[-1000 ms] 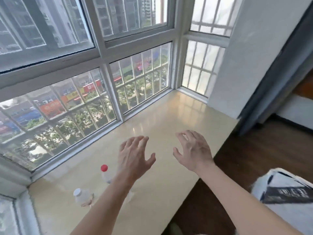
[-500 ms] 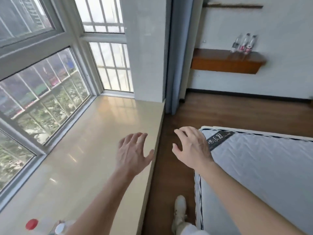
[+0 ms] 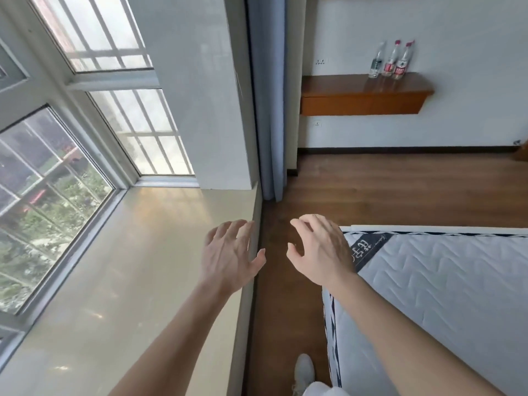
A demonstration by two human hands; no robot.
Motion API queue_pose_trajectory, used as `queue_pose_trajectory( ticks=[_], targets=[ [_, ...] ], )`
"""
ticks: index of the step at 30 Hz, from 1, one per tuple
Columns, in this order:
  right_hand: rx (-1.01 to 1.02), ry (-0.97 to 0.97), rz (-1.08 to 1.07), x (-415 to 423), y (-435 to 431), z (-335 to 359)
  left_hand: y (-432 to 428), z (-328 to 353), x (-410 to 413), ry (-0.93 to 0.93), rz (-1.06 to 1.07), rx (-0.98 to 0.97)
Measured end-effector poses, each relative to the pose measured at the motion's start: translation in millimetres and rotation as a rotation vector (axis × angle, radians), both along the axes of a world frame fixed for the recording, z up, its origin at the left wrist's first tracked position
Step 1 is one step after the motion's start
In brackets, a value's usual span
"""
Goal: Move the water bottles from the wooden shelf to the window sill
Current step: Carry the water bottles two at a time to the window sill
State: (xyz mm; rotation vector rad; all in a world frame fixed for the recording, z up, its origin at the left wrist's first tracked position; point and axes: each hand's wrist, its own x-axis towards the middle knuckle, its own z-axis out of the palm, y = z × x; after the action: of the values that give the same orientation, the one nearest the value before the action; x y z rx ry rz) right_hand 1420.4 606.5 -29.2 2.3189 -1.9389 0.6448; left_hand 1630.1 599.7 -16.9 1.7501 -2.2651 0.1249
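The sill (image 3: 128, 267) is a smooth, glossy beige slab that looks like polished stone and mirrors the window light. The shelf (image 3: 363, 92) is varnished brown wood, its top shiny enough to reflect the bottles (image 3: 390, 62), which are clear plastic with printed labels. The floor (image 3: 400, 190) shows dark wood-grain planks with a soft sheen. The mattress (image 3: 443, 281) is matt, quilted white cloth. The curtain (image 3: 268, 95) is matt blue-grey fabric. The wall (image 3: 471, 38) looks matt white.
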Motion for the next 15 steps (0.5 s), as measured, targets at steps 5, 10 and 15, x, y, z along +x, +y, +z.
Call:
queue_pose_trajectory(
  ticks=[5, 10, 15],
  targets=[
    [-0.009, -0.012, -0.003, -32, -86, 7, -84, 7, -29, -0.035, 0.024, 0.007],
    [0.0, -0.021, -0.008, -61, -152, 6, -150, 7, -58, -0.022, 0.019, 0.018],
    [-0.003, -0.031, -0.039, -83, -208, -1, -211, 2, -85, 0.007, -0.002, 0.005]
  ],
)
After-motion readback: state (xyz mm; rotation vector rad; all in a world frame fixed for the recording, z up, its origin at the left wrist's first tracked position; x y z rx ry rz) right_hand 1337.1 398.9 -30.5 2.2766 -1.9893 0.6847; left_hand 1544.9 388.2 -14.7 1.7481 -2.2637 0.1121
